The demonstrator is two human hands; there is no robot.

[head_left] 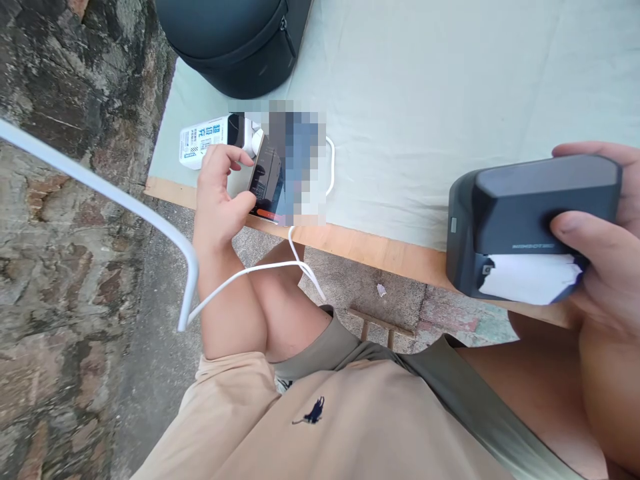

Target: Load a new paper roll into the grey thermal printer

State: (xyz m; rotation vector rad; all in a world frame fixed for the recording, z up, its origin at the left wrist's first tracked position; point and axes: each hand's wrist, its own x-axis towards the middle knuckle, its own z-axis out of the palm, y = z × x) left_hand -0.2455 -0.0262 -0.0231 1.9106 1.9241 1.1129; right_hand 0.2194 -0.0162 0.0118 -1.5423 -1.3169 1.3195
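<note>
My left hand grips a phone at the near edge of the table; its screen is blurred out. A white cable runs from the phone down past my knee. My right hand holds a dark grey box-shaped device up in front of the table edge, thumb pressed on its front. A strip of white paper sticks out of the device's lower slot.
A pale green cloth covers the wooden table. A white carton with printed text lies beside the phone. A dark bag sits at the back left. A stone wall runs along the left.
</note>
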